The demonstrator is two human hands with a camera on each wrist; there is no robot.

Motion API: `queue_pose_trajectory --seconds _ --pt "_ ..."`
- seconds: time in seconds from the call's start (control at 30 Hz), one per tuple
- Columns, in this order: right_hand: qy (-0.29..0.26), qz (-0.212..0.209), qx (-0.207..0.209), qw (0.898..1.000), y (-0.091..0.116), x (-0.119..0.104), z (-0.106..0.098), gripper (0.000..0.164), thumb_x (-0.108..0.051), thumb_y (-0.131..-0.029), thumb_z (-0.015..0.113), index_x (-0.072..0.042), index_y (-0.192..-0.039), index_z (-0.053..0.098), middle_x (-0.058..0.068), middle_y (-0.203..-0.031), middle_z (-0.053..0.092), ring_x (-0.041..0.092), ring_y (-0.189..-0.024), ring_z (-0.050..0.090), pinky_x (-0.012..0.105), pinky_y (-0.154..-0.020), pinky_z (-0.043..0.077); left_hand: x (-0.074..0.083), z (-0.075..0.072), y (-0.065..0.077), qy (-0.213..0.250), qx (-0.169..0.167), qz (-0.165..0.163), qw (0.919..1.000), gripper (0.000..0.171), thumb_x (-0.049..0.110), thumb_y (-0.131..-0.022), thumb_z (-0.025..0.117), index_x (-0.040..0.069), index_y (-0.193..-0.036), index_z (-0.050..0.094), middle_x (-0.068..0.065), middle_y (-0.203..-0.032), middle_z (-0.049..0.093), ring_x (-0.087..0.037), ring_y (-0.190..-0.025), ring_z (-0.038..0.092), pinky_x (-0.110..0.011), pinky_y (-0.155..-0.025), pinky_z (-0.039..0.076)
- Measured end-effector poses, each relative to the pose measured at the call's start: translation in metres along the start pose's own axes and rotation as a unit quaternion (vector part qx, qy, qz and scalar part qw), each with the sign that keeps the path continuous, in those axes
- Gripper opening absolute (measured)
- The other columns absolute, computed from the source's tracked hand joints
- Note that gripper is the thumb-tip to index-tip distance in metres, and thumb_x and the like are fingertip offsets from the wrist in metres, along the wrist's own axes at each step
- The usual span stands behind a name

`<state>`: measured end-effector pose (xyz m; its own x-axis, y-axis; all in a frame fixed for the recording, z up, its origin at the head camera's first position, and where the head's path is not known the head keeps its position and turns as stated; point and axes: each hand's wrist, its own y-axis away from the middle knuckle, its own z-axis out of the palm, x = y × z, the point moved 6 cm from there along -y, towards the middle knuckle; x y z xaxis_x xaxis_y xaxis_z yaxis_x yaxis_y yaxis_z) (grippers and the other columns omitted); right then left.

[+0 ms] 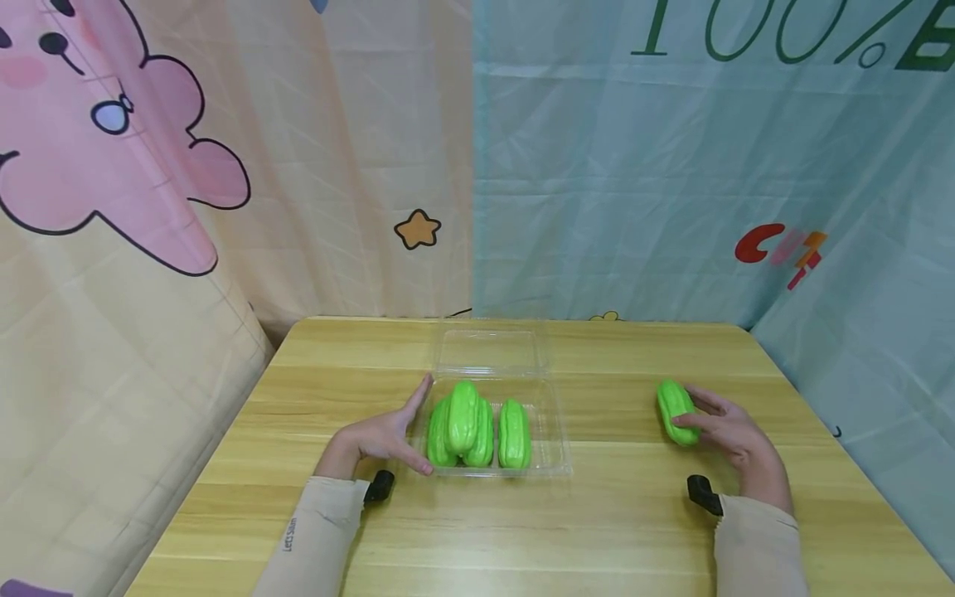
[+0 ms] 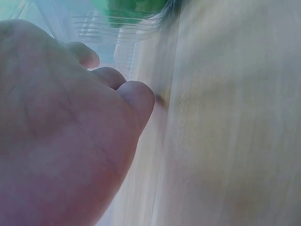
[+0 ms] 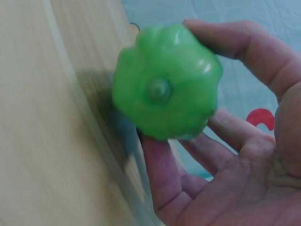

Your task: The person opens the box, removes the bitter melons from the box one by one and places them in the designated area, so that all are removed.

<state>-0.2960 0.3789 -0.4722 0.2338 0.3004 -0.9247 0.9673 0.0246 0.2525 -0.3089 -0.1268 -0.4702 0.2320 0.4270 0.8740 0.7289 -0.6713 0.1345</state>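
I have my left hand (image 1: 382, 435) spread wide beside the clear box (image 1: 550, 431); my right hand (image 1: 734, 433) pinches a green veggie (image 1: 674, 410).

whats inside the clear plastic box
The clear plastic box holds four visible green ribbed pieces: one atop two, and one separate to the right. Whatever the top piece covers can't be seen.

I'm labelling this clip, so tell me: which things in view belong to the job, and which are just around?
Job:
green vegetable in the right hand
open clear box beside the left hand
green vegetables inside it

Just around:
wooden table
printed curtains
purple thing at lower left, too cropped to identify
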Motion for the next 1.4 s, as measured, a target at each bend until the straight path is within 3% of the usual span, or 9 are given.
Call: queue_pose_trajectory --seconds 0.1,0.43,0.63,0.83,0.9,0.97,1.07,1.13,1.4 --pt "0.007 0.008 0.005 1.000 0.000 0.003 -0.002 0.091 -0.015 -0.092 0.072 0.002 -0.159 0.012 0.029 -0.163 0.009 0.040 -0.139 0.027 0.020 -0.080 0.049 0.000 0.000 0.001 0.002 -0.001 -0.002 1.0000 0.148 0.023 -0.072 0.094 0.016 -0.156 -0.028 -0.014 -0.164 -0.024 -0.043 -0.148 -0.010 -0.060 -0.117 0.006" --pt "0.008 0.023 0.012 1.000 -0.002 0.007 -0.007 0.086 -0.014 -0.097 0.063 0.001 -0.159 0.006 0.032 -0.162 0.007 0.039 -0.135 0.029 0.019 -0.079 0.048 -0.001 0.001 0.001 -0.004 -0.002 -0.003 1.0000 0.147 0.025 -0.072 0.094 0.016 -0.156 -0.027 -0.011 -0.164 -0.024 -0.042 -0.148 -0.011 -0.060 -0.118 0.005" --pt "0.008 0.042 0.061 0.997 -0.002 0.007 -0.013 0.084 -0.014 -0.097 0.059 -0.002 -0.160 0.003 0.030 -0.163 0.005 0.037 -0.132 0.031 0.016 -0.076 0.048 0.000 0.001 0.000 -0.004 -0.002 -0.006 1.0000 0.147 0.024 -0.072 0.094 0.016 -0.156 -0.027 -0.011 -0.164 -0.024 -0.042 -0.148 -0.011 -0.059 -0.118 0.005" --pt "0.028 0.044 0.086 0.995 0.000 0.004 -0.015 0.085 -0.018 -0.097 0.056 -0.005 -0.160 0.002 0.026 -0.164 0.004 0.040 -0.142 0.022 0.011 -0.074 0.042 0.001 0.000 0.000 -0.001 0.000 0.001 1.0000 0.148 0.023 -0.071 0.094 0.015 -0.156 -0.027 -0.012 -0.164 -0.023 -0.043 -0.148 -0.010 -0.061 -0.117 0.006" --pt "0.034 0.047 0.088 0.994 0.001 0.002 -0.015 0.085 -0.020 -0.097 0.056 -0.006 -0.160 0.001 0.026 -0.164 0.006 0.042 -0.144 0.020 0.017 -0.083 0.044 0.001 0.000 0.001 -0.002 0.000 0.002 1.0000 0.148 0.023 -0.071 0.094 0.015 -0.156 -0.027 -0.012 -0.164 -0.022 -0.043 -0.148 -0.009 -0.061 -0.117 0.006" --pt "0.039 0.050 0.090 0.994 0.002 -0.001 -0.016 0.086 -0.022 -0.097 0.057 -0.006 -0.160 0.001 0.027 -0.164 0.006 0.044 -0.145 0.017 0.030 -0.099 0.044 0.001 0.000 0.001 -0.001 0.001 0.001 1.0000 0.148 0.022 -0.071 0.094 0.015 -0.156 -0.027 -0.012 -0.165 -0.022 -0.043 -0.148 -0.009 -0.060 -0.117 0.006" --pt "0.055 0.055 0.090 0.993 0.005 -0.005 -0.017 0.090 -0.030 -0.099 0.060 -0.007 -0.160 -0.001 0.029 -0.163 0.003 0.048 -0.147 0.011 0.054 -0.115 0.028 0.001 0.000 0.001 0.000 0.001 -0.001 1.0000 0.148 0.022 -0.071 0.094 0.016 -0.156 -0.027 -0.011 -0.165 -0.022 -0.043 -0.148 -0.010 -0.061 -0.117 0.006" --pt "0.065 0.055 0.089 0.992 0.008 -0.008 -0.018 0.094 -0.037 -0.099 0.062 -0.008 -0.160 -0.003 0.028 -0.163 0.001 0.052 -0.146 0.008 0.061 -0.116 0.019 0.001 0.000 0.001 0.002 0.001 -0.002 1.0000 0.148 0.022 -0.071 0.094 0.016 -0.156 -0.028 -0.012 -0.165 -0.022 -0.043 -0.148 -0.010 -0.061 -0.117 0.006" --pt "0.082 0.052 0.117 0.988 0.015 -0.019 -0.018 0.108 -0.056 -0.092 0.067 -0.016 -0.161 -0.006 0.023 -0.165 -0.004 0.053 -0.146 0.005 0.070 -0.111 0.019 0.000 0.001 0.001 0.001 0.002 -0.005 1.0000 0.148 0.024 -0.071 0.094 0.016 -0.156 -0.027 -0.011 -0.165 -0.022 -0.043 -0.148 -0.009 -0.060 -0.117 0.006"
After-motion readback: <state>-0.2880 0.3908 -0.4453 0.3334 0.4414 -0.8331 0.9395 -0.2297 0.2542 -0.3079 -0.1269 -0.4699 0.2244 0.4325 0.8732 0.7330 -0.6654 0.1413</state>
